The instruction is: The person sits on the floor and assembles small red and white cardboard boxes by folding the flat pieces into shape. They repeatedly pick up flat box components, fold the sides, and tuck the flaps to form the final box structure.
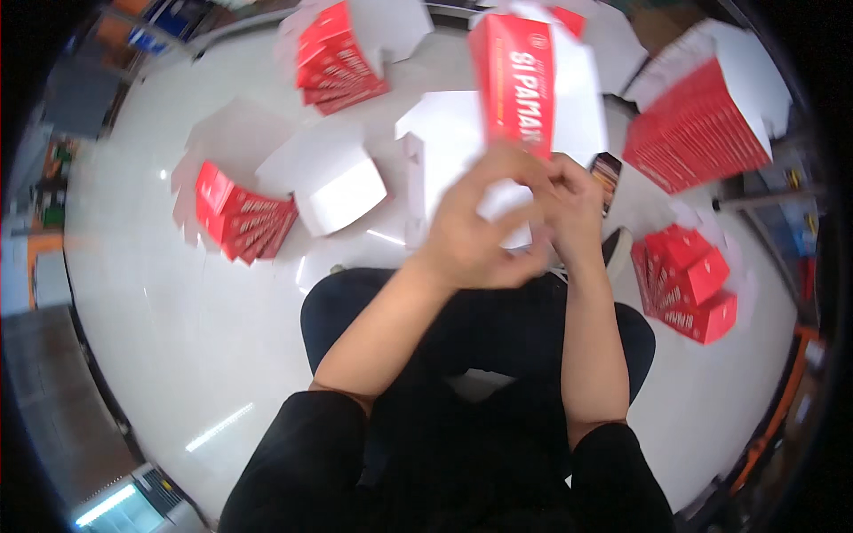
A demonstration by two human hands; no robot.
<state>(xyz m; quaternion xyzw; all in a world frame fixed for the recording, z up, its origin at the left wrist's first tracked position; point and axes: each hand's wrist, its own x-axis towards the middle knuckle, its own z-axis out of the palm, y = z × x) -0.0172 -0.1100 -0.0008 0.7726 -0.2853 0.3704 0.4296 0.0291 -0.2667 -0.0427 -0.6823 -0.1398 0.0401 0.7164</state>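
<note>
Hands meet just above the centre of the head view, near one o'clock, over the far edge of the lap. The right hand (577, 202) has its fingers drawn in at the lower end of a red-and-white carton (520, 84), seemingly pinching it there. The left hand (484, 218) crosses the same end with thumb and fingers curved apart; motion blur hides whether it grips, so I cannot tell. The carton rises from them toward one o'clock, its printed red panel and white inner side showing; holding it by that end probably leaves the rest free to stand clear.

White card (449, 115) lies on the floor (222, 355) at twelve o'clock, partly behind the carton. An opened white carton (342, 186) rests between ten and eleven. Red stacks ring the person: a fanned stack (244, 213) between nine and ten, another stack (333, 62) at eleven, a tall pile (697, 133) at two and a loose cluster (684, 280) at three. Their tapered shapes likely let them nest closely, and the ring seems to keep them within reach of the lap.
</note>
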